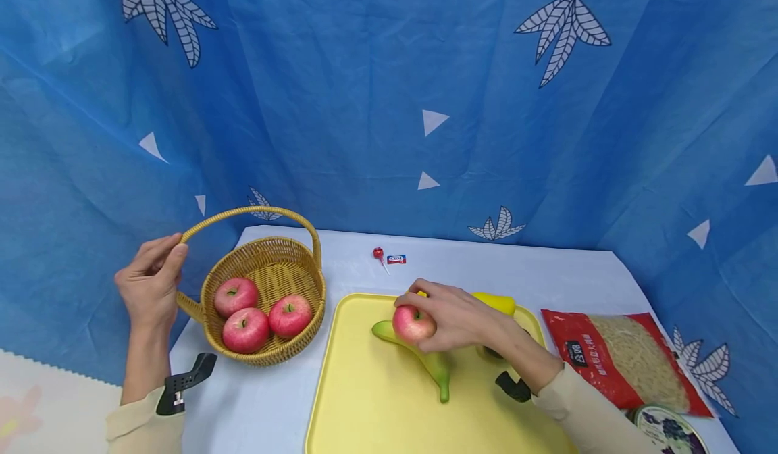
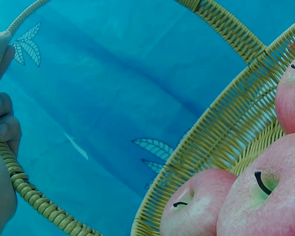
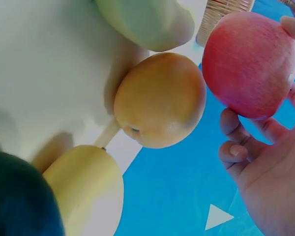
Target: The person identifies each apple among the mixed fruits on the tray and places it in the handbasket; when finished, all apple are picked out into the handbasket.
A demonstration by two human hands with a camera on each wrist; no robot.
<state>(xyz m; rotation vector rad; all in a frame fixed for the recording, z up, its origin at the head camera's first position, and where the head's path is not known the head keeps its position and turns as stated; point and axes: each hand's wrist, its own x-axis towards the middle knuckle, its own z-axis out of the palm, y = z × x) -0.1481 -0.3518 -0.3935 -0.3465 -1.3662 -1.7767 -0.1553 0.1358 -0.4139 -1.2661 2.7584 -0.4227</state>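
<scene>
My left hand grips the arched handle of a woven basket on the left. Inside the basket lie three red apples, also visible in the left wrist view. Above a yellow tray, my right hand holds another red apple between thumb and fingers. A green banana lies on the tray below that apple. In the right wrist view, an orange-coloured round fruit sits near the held apple, with a yellow fruit and a dark green rounded thing beyond.
Behind the tray lie a red lollipop and a small blue-and-red wrapped piece. A red pasta bag and a round tin stand to the right. A blue curtain hangs behind the white table.
</scene>
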